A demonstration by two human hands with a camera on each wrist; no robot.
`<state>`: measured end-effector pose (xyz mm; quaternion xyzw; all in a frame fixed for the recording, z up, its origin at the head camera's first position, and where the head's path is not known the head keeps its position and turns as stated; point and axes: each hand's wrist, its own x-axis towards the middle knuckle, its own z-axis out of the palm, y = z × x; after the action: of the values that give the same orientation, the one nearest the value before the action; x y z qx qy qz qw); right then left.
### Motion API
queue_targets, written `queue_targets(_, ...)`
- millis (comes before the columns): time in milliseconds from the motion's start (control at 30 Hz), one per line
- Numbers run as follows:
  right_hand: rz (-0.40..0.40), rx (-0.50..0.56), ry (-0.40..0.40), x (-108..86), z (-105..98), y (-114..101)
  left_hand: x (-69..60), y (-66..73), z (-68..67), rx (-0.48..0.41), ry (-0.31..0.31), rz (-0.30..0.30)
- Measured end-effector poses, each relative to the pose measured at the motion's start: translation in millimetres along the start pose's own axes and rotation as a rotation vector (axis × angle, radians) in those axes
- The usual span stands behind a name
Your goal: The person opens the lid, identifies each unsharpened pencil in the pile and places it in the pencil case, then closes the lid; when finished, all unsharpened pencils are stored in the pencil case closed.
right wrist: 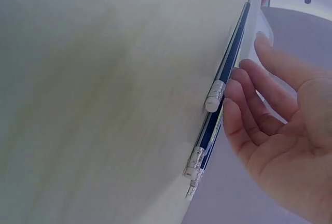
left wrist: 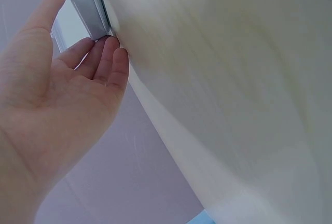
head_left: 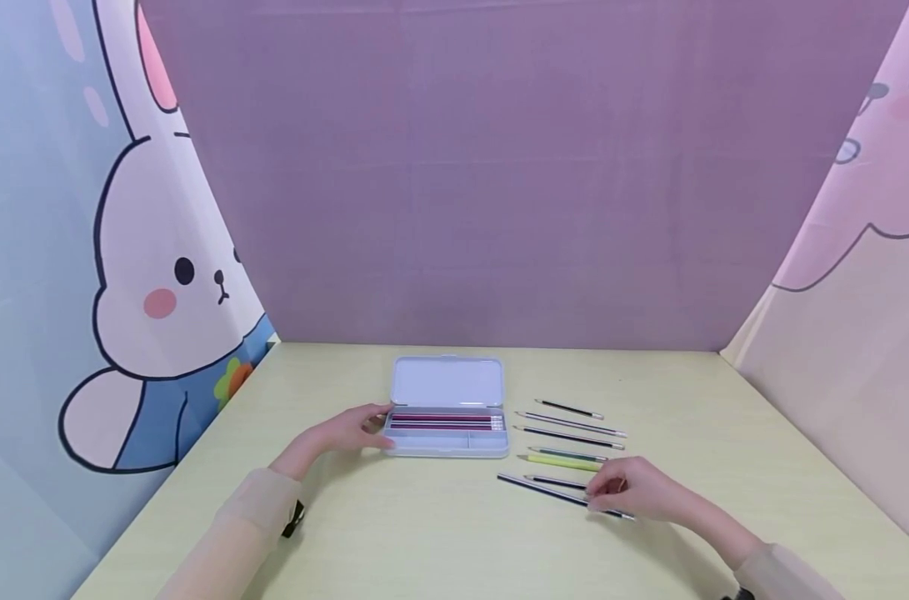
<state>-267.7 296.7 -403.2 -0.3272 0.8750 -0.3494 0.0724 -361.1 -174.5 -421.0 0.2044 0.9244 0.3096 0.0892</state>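
Observation:
A pale pencil case [head_left: 447,452] lies on the table with its lid raised, several red-striped pencils [head_left: 442,422] side by side in its back compartment. My left hand [head_left: 352,429] holds the case's left end, thumb at the front corner and fingers round the side. To the right of the case, several loose pencils lie in a loose column, among them a yellow-green one [head_left: 559,461]. Over the eraser ends of the nearest two, a short dark pencil [head_left: 555,482] and a long striped pencil [head_left: 536,487], is my right hand [head_left: 637,490]. Its fingers are loosely bent, thumb apart; whether they touch a pencil is unclear.
Farther back lie a short black pencil [head_left: 569,407] and other dark ones. The front compartment [head_left: 432,442] of the case shows a bare floor with a divider. A purple cloth [head_left: 499,167] hangs behind the table [head_left: 394,533], with printed curtains at both sides.

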Motion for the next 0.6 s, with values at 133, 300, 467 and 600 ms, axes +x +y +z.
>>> queue_targets(133,-0.021,-0.007,-0.007,1.0,1.2,0.2,-1.6,0.1,-0.7,-0.004,-0.003,0.014)
queue_targets(300,-0.009,-0.015,-0.015,1.5,1.9,-1.5,-2.4,0.9,-0.5,-0.014,-0.004,0.014)
queue_targets(467,-0.01,-0.041,-0.018,-0.2,3.0,-2.2,-1.6,0.3,0.4,-0.018,-0.007,0.022)
queue_targets(600,-0.02,-0.059,-0.015,1.0,2.7,-3.9,-2.2,-0.5,-1.3,-0.016,-0.011,0.026)
